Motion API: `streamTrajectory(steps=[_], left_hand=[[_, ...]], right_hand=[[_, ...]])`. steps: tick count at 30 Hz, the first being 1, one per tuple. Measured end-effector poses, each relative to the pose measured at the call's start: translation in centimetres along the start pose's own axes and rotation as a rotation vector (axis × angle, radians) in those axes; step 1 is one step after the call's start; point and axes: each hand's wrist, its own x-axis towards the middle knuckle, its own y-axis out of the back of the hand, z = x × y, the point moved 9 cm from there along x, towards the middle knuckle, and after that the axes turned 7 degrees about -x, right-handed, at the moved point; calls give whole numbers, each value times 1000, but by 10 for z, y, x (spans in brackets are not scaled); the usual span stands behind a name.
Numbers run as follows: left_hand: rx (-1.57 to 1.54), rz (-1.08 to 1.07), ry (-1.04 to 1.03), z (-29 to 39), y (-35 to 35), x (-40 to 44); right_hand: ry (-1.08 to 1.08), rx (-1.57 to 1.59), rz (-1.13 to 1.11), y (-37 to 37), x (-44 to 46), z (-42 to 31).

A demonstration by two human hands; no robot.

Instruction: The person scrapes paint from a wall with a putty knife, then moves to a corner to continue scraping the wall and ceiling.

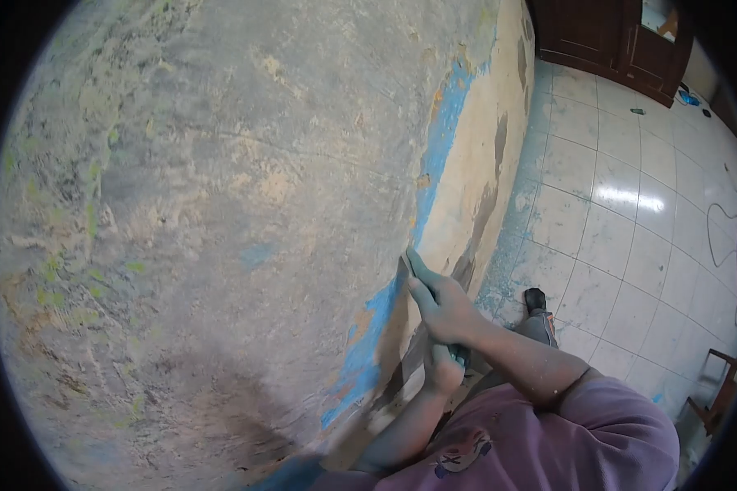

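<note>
Both left hand [445, 373] and right hand [444, 311] grip a tool [404, 265] at the peeling wall [221, 213] beside a flake-strewn tiled floor [567, 176].

White glare gleams off the floor tiles [618, 225], soft shadow dims the wall [237, 245] low down, fisheye edges curve into black!

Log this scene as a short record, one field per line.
Right hand: the right hand grips a slim, mostly hidden hand tool near the wall
Left hand: the left hand closes around its lower part
Wall: rough, mottled grey wall surface, bordered by a ragged bright blue paint strip, then worn cream paint
Floor: glossy white square-tiled floor, bluish residue along the wall
Background: dark brown wooden cabinet
Unclear: whether the tool's tip touches the wall
</note>
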Motion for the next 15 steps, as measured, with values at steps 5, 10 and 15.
streamTrajectory(steps=[5,10,15], left_hand=[[458,-28,-171,2,-1,-2],[551,42,-70,18,7,-4],[950,65,-383,45,2,12]], right_hand=[[-113,18,-57,-4,-8,1],[-37,52,23,-5,0,-1],[55,6,223,0,14,12]])
